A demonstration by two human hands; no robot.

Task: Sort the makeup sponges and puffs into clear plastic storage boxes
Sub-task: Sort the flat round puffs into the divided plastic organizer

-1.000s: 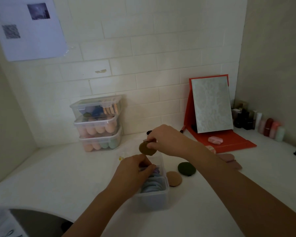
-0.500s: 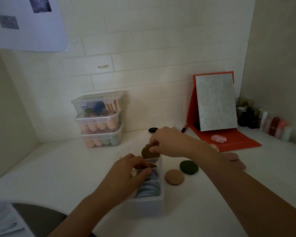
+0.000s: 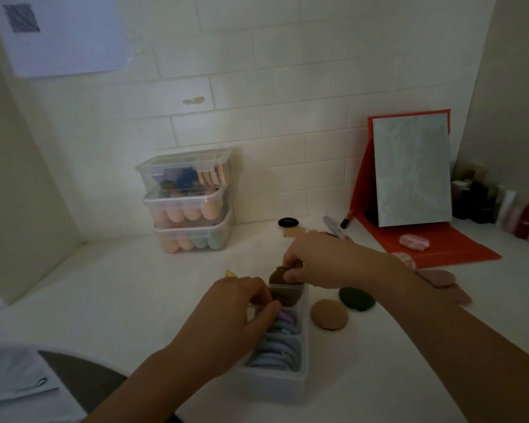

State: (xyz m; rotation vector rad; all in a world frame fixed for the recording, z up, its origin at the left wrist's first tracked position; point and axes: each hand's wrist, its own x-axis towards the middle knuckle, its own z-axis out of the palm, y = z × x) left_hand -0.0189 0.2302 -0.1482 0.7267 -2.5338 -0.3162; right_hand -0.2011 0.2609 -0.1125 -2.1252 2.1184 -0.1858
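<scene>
Right hand [image 3: 327,264] pinches a round brown puff [image 3: 278,276] edge-down over the far end of the open clear plastic box [image 3: 283,383]; left hand [image 3: 242,312] parts the blue-lilac puffs [image 3: 277,349] (its grip hidden). I judge insertion underway; next, seat it upright.

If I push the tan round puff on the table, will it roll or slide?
The tan round puff lies flat on the table, so it will probably slide, not roll. It looks thin and padded, so likely light and soft.

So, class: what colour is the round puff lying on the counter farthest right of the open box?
Dark green, clearest in the head view.
</scene>
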